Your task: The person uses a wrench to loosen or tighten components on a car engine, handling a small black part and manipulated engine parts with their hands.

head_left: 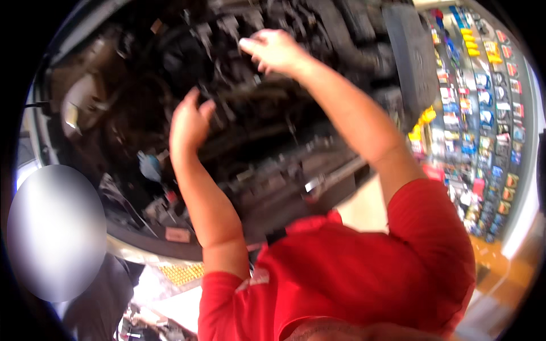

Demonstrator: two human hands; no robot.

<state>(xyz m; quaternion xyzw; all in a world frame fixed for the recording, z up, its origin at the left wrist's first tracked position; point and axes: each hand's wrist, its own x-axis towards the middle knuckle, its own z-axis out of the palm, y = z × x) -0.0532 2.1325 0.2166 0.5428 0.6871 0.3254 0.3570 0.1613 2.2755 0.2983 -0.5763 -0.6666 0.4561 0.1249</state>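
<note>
An engine bay (296, 131) full of dark hoses, connectors and metal parts fills the upper middle of the view. My right hand (273, 51) reaches over a row of connectors (227, 28) near the top, fingers loosely bent and apart, with nothing clearly held. My left hand (189, 125) is lower and further left, over the engine parts, thumb and forefinger apart and nothing visible between them. A translucent bluish reservoir (149, 166) sits left of my left forearm. A long grey cover (409, 57) lies at the bay's right. Fine details under both hands are too dark and blurred to make out.
A person in dark clothing (96, 301) stands at the lower left, beside the car's front edge. Shelves of small coloured packages (483, 125) run along the right side. A pale floor (369, 204) shows between the car and the shelves.
</note>
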